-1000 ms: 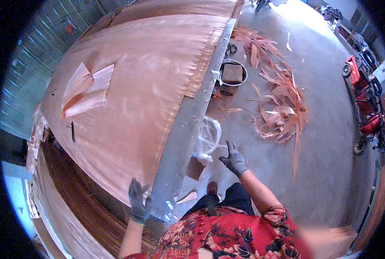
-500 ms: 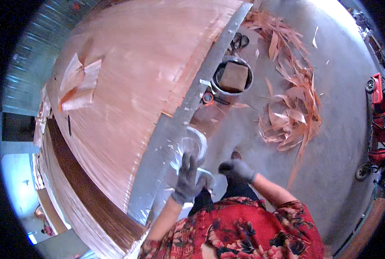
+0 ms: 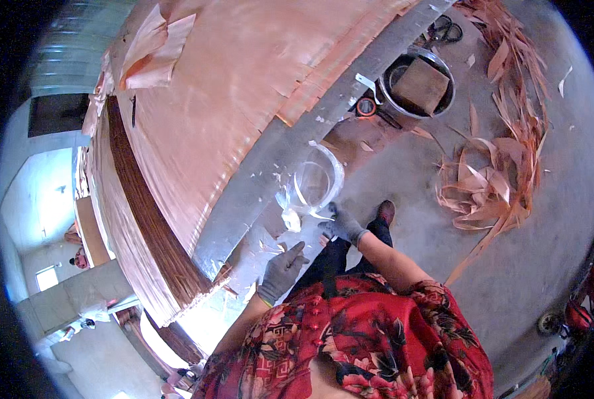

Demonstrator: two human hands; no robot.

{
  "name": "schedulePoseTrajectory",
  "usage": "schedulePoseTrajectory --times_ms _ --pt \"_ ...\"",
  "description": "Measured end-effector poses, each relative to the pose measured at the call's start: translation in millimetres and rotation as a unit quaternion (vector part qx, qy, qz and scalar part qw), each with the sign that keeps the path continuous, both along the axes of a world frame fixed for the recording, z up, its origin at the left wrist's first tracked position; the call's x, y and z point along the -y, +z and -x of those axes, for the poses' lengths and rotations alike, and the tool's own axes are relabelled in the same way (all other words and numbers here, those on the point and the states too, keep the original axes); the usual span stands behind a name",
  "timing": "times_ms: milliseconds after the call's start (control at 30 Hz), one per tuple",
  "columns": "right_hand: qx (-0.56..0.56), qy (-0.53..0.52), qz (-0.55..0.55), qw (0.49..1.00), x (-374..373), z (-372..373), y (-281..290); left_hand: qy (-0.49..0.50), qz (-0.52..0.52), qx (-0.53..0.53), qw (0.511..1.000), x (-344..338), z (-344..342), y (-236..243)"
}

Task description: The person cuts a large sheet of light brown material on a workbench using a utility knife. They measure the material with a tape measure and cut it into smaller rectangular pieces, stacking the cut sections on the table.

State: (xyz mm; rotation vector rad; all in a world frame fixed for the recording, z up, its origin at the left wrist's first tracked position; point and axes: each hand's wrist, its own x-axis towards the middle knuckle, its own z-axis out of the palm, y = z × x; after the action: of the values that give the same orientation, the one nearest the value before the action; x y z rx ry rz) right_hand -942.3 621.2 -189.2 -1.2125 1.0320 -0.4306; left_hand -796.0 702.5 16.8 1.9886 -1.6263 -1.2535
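Note:
My left hand, in a grey glove, is held low beside the table edge. Its fingers are stretched out and nothing shows in them. A large loop of whitish, see-through strip hangs at the metal-grey edge of the table, with a crumpled white piece at its lower left. My right hand, also gloved in grey, is at the loop's lower end. Its fingers seem closed on the tail of the strip, though the glove partly hides the grip.
Reddish veneer sheet covers the big table. Beyond the loop are a metal basin holding a brown block, scissors and an orange-and-black round tool. Veneer scraps lie heaped on the floor at right.
My left hand has come away from the loop, down toward my body. My right hand has moved left and forward to the strip. The view has turned, shifting the table and basin.

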Motion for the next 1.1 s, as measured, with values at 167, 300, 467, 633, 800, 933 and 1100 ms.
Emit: schedulePoseTrajectory --times_ms 167,300,467,633,800,933,1100 --pt "0.099 0.136 -0.120 0.978 -10 -10 40 -0.096 0.138 0.049 0.985 25 -9 -6" --pt "0.052 0.251 0.072 0.964 -3 59 140 -0.235 0.269 0.003 0.934 58 11 -3" --pt "-0.269 0.084 -0.045 0.959 -39 258 174 -0.439 0.245 0.073 0.861 95 14 -1" --pt "-0.205 -0.431 -0.308 0.823 -61 317 217 -0.464 0.185 0.100 0.861 104 19 -5" --pt "-0.303 0.069 0.296 0.903 -31 127 250 -0.419 0.308 -0.016 0.854 100 55 -6" --pt "-0.033 -0.065 0.064 0.995 -21 90 204 -0.369 0.302 -0.028 0.879 112 53 11" --pt "0.068 -0.065 -0.135 0.986 32 95 201 -0.225 0.328 -0.085 0.914 128 45 -2"
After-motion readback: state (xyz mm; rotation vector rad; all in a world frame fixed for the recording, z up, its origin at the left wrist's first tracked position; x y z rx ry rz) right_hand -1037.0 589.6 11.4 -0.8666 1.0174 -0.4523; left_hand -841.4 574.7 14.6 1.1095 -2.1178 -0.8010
